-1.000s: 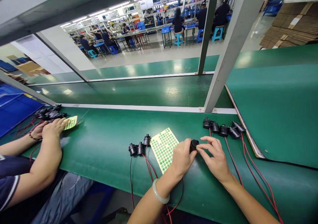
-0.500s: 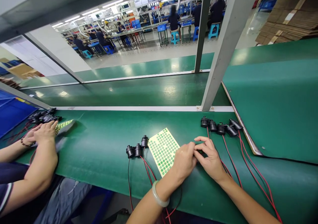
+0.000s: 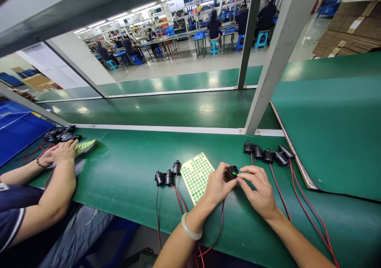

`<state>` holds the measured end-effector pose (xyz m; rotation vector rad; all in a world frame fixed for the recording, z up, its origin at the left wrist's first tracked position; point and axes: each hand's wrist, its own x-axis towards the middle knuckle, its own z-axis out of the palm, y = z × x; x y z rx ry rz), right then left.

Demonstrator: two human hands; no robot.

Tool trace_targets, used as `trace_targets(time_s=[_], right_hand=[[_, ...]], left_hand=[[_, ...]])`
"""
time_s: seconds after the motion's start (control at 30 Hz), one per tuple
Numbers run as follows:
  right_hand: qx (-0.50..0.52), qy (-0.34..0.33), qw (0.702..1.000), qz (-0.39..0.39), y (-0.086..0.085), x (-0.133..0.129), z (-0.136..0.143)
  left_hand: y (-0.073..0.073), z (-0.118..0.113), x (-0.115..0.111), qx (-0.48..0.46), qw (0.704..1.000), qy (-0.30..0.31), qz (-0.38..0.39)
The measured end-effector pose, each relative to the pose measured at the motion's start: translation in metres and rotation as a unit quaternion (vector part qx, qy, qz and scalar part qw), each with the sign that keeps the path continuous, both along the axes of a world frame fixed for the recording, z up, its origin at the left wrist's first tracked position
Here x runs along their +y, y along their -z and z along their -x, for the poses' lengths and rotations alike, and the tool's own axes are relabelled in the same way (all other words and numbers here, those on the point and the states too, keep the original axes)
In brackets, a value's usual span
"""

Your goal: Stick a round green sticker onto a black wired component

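green conveyor mat on a factory line: the left hand grips a small black part just above the mat while the right hand pinches at a green dot on its top. the dot could land off-centre if the part twists. the sticker sheet lies beside; no writing is readable.

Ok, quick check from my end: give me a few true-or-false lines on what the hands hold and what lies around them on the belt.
1. The left hand holds a black part. True.
2. The right hand rests flat on the sticker sheet. False: its fingertips touch the part.
3. The part bears a green dot. True.
4. Three black parts lie right of the sheet. False: left of it.
5. No co-worker's hand shows. False: a co-worker's hand works at the far left.
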<state>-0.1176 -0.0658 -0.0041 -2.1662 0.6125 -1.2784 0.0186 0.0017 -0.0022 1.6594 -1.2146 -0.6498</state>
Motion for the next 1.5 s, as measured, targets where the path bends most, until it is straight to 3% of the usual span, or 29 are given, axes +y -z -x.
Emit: trace_targets(time_s=[0.23, 0.47, 0.57, 0.9, 1.07, 1.27, 1.4, 1.5], right_hand=[[0.016, -0.001, 0.999, 0.028, 0.001, -0.002, -0.002], [0.002, 0.011, 0.999, 0.034, 0.0, -0.008, 0.0], [-0.012, 0.011, 0.999, 0.047, 0.0, -0.005, 0.001], [0.007, 0.011, 0.997, 0.076, 0.0, 0.001, 0.0], [0.039, 0.026, 0.996, 0.071, 0.003, 0.001, -0.001], [0.057, 0.034, 0.996, 0.06, 0.006, 0.002, -0.003], [0.061, 0.027, 0.997, 0.045, 0.005, 0.004, -0.004], [0.045, 0.03, 0.998, 0.039, 0.003, 0.004, -0.001]], left_hand=[[0.007, 0.002, 0.002, -0.078, 0.997, 0.014, 0.009], [-0.005, -0.003, 0.003, 0.027, 0.994, -0.079, 0.066], [-0.008, -0.005, 0.003, 0.032, 0.994, -0.081, 0.064], [0.005, 0.0, 0.003, -0.149, 0.988, -0.002, 0.028], [0.01, 0.001, 0.004, -0.243, 0.97, 0.005, 0.023], [0.014, -0.001, 0.003, -0.293, 0.956, 0.009, 0.002], [0.013, 0.003, 0.002, -0.272, 0.961, 0.048, -0.027], [0.007, 0.005, 0.0, -0.143, 0.987, 0.06, -0.039]])
